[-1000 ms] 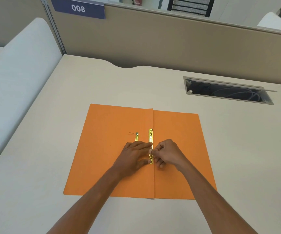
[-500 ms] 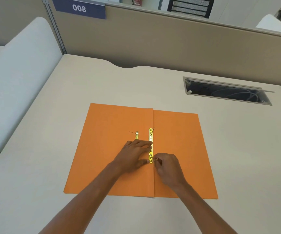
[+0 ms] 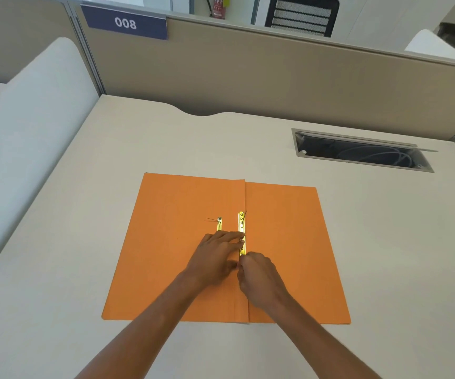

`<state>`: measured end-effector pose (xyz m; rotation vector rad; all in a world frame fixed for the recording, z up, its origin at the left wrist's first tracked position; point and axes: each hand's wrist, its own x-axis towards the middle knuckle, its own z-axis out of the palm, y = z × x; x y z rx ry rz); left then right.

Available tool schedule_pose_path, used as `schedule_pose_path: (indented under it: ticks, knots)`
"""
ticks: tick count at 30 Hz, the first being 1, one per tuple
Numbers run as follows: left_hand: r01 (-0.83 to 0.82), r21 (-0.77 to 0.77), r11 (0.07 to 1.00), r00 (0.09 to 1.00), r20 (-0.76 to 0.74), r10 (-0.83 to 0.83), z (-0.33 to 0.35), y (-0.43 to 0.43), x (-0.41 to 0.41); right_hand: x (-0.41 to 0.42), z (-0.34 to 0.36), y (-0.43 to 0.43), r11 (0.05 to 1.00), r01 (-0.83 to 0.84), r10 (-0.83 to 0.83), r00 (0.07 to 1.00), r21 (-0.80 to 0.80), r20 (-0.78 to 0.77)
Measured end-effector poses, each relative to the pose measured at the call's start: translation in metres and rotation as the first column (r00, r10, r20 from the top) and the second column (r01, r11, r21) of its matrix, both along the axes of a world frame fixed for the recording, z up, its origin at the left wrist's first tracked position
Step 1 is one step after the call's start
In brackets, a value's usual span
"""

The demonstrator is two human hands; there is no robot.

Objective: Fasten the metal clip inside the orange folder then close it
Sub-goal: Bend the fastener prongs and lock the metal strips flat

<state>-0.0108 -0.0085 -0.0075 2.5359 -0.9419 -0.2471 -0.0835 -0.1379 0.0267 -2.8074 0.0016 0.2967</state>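
Both hands meet at the near end of the metal clip (image 3: 242, 233), lying lengthwise along the open orange folder's (image 3: 283, 228) spine on the table (image 3: 84, 242): left hand (image 3: 215, 255) pressing flat, right hand (image 3: 259, 277) pinching its tip.

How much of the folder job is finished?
Done: the flat orange paper folder lies open on the beige desk. In hand: the left hand presses the long gold metal clip bar at the fold while the right hand works its near end. Left: finishing the clip and closing the folder.
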Motion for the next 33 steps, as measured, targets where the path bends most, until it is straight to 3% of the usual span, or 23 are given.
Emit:
schedule_pose_path:
  ticks: [4, 11, 14, 20, 33]
  knots:
    - [-0.001, 0.016, 1.000, 1.000, -0.003, 0.001, 0.003, -0.001, 0.000, -0.005, -0.001, 0.012, 0.998, 0.049, -0.048, 0.999, -0.046, 0.016]
    - [0.000, 0.023, 1.000, 1.000, -0.022, 0.000, 0.005, -0.002, 0.000, -0.023, 0.007, 0.015, 0.987, -0.050, 0.058, 0.997, -0.150, 0.046]
    - [-0.008, 0.030, 1.000, 1.000, -0.028, 0.009, 0.006, -0.003, -0.001, -0.021, 0.002, 0.007, 0.999, 0.000, 0.005, 0.995, -0.051, 0.098]
    - [-0.019, 0.073, 0.997, 0.999, -0.025, 0.021, 0.013, -0.008, -0.003, -0.018, -0.011, -0.012, 0.989, 0.124, -0.129, 0.990, 0.075, 0.064]
    - [-0.010, 0.084, 0.996, 0.999, -0.040, 0.013, 0.017, -0.008, -0.001, -0.016, -0.011, -0.017, 0.963, 0.189, -0.196, 0.980, 0.190, 0.019]
